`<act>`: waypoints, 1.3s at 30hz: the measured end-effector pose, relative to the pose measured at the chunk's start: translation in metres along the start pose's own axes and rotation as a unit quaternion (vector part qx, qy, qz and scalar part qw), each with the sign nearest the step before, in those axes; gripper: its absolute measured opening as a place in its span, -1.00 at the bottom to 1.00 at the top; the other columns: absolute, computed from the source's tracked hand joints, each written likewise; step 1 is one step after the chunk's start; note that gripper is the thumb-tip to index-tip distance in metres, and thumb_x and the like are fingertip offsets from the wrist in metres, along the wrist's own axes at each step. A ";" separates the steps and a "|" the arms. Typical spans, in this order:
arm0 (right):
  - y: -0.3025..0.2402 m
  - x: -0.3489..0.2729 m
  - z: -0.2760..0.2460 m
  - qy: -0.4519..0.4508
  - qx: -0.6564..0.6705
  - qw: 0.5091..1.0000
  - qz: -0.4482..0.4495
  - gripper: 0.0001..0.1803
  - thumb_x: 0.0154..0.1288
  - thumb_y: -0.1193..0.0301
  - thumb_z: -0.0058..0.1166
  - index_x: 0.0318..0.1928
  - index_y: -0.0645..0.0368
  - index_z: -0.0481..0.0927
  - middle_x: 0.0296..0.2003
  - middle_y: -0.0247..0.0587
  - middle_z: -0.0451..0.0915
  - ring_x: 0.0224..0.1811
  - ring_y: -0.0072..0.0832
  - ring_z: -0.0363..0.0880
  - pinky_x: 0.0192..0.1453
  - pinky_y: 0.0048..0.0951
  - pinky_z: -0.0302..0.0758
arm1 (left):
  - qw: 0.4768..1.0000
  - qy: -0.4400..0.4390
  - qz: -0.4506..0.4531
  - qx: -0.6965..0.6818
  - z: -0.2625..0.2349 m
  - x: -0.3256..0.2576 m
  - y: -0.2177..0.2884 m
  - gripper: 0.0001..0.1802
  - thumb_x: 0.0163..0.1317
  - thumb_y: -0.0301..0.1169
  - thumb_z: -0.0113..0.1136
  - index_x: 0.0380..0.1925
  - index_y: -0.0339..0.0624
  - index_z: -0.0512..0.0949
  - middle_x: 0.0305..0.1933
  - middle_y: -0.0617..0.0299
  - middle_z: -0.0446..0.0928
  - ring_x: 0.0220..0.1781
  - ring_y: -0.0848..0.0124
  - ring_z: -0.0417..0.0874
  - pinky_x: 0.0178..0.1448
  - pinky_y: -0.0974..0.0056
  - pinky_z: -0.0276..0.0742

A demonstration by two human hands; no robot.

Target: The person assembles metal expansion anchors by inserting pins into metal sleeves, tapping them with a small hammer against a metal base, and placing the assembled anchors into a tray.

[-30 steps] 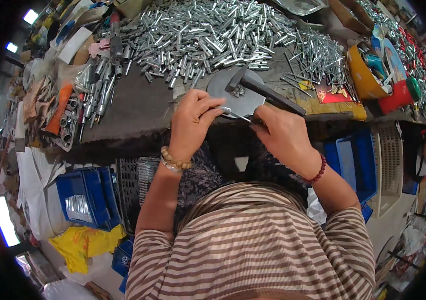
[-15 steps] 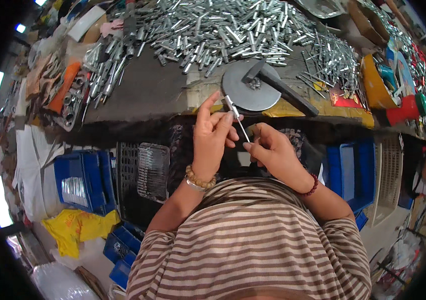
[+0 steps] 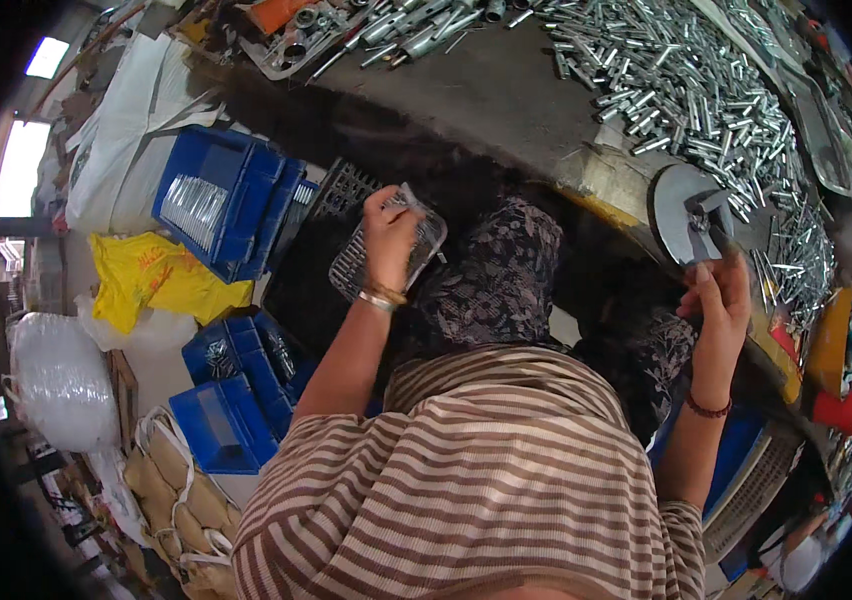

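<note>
My left hand (image 3: 391,243) is closed on a small silvery metal part (image 3: 409,197), blurred and partly hidden by the fingers. It is above a grey wire-like basket (image 3: 433,238) on the left, beside my knee. At the bench edge on the right, my right hand (image 3: 723,298) closes around the handle of a hammer (image 3: 714,215); the fingers cover most of the handle. The hammer head rests over a round grey metal plate (image 3: 668,205).
A large heap of silvery metal tubes (image 3: 696,100) covers the far bench. Blue bins (image 3: 236,200), one with shiny rods, stand at left near a yellow bag (image 3: 151,280). A red container (image 3: 839,412) with a green lid sits at right.
My view has turned left. The hands have parted: the left carried a metal part over to the basket, and the right left the thin rod and went to the hammer.
</note>
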State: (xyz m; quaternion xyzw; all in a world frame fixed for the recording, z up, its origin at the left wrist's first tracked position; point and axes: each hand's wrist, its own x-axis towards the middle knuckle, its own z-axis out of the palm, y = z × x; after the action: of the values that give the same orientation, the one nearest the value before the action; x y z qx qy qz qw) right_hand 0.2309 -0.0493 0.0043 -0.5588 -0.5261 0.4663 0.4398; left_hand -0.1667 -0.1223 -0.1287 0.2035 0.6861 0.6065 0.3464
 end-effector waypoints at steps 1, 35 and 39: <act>0.003 0.003 0.000 -0.013 -0.010 1.000 -0.003 -0.45 0.51 0.46 0.16 0.43 0.29 0.42 -0.21 -0.30 0.63 -0.40 -0.68 0.55 -0.40 -0.61 0.49 | 0.998 0.018 -0.043 0.030 -0.028 0.016 -0.031 -0.41 0.21 -0.59 0.35 0.23 -0.22 0.37 -0.38 0.23 0.62 -0.51 0.56 0.47 -0.46 0.40 0.37; 0.013 -0.002 -0.006 -0.006 0.037 0.998 0.043 -0.60 0.48 0.49 0.21 0.27 0.21 0.56 -0.15 -0.34 0.65 -0.38 -0.71 0.57 -0.36 -0.62 0.55 | 0.983 0.099 0.148 -0.049 -0.009 0.109 -0.003 -0.83 0.53 -0.32 0.22 -0.08 -0.19 0.61 -0.39 0.40 0.53 -0.48 0.56 0.46 -0.43 0.40 0.38; 0.003 -0.003 -0.003 -0.039 0.084 0.995 0.046 -0.63 0.50 0.47 0.21 0.25 0.20 0.58 -0.19 -0.37 0.65 -0.36 -0.72 0.57 -0.32 -0.62 0.57 | 0.948 -0.053 0.308 0.052 0.072 0.033 0.112 -0.84 0.50 -0.34 0.25 -0.16 -0.20 0.64 -0.34 0.39 0.60 -0.40 0.64 0.54 -0.34 0.50 0.44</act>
State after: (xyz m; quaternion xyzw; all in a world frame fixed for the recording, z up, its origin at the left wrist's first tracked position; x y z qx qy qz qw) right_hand 0.2349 -0.0529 0.0018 -0.5251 -0.4756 0.5498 0.4424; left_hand -0.1530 -0.0292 -0.0293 0.4544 0.6013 0.6356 0.1675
